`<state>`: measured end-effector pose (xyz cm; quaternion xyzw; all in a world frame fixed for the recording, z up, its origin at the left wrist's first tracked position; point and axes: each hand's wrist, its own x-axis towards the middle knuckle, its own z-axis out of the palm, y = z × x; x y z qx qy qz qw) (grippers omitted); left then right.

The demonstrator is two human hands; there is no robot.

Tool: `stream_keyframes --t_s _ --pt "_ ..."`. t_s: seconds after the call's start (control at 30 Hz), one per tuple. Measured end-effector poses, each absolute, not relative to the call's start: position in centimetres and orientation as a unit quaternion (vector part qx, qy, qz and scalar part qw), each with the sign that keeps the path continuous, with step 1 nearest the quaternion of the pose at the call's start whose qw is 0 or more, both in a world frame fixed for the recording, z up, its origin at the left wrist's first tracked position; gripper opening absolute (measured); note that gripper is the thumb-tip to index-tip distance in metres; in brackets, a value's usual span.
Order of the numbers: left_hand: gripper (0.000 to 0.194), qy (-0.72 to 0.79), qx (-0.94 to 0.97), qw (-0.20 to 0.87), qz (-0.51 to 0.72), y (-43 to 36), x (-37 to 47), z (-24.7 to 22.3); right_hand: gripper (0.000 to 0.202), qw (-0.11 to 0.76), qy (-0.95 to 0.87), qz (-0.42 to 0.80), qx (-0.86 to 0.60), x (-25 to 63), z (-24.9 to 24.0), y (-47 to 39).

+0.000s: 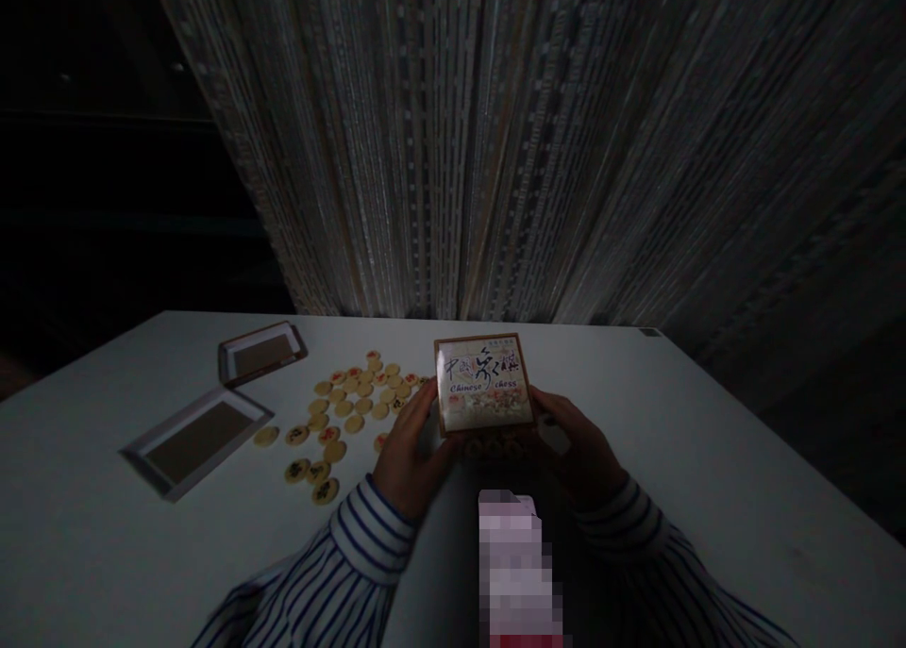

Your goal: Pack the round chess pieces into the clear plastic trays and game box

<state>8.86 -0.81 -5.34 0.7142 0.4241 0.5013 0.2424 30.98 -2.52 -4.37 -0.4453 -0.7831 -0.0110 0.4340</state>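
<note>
Between my two hands is a Chinese chess box (485, 384), its printed label facing me and tilted up. My left hand (414, 450) grips the box's left side, and my right hand (578, 445) holds its right side. Along the box's lower edge, dim round shapes show in shadow; I cannot tell whether they are printed or real pieces. Left of my left hand, several round wooden chess pieces (343, 408) lie scattered, some with red or black characters, others plain side up.
Two open box halves lie at the left of the white table (708, 459): a smaller tray (263, 354) behind and a larger tray (196, 440) in front. A pixelated pinkish object (516, 563) is near me. A string curtain (453, 157) hangs behind the table. The room is dim.
</note>
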Motion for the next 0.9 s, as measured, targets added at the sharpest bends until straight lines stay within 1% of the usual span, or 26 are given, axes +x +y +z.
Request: stream_keyframes --t_s 0.1,0.27,0.47,0.7,0.9 --pt "0.060 0.423 0.719 0.230 0.500 -0.8 8.9 -5.6 0.044 0.433 -0.784 -0.032 -0.444 30.8 -4.3 -2.5" --pt "0.061 0.432 0.724 0.216 0.493 -0.9 8.8 -5.4 0.050 0.417 -0.778 -0.037 -0.468 30.6 -3.8 -2.9" --pt "0.058 0.401 0.746 0.210 0.488 -1.1 8.8 -5.3 0.053 0.396 -0.811 -0.073 -0.425 31.8 -3.8 -3.2" --pt "0.057 0.413 0.744 0.247 0.465 -1.5 9.3 -4.9 0.052 0.417 -0.812 -0.041 -0.407 32.5 -5.3 -3.5" --pt "0.060 0.424 0.746 0.240 0.454 -1.3 9.3 -5.6 0.053 0.425 -0.795 -0.029 -0.433 32.4 -5.1 -3.9"
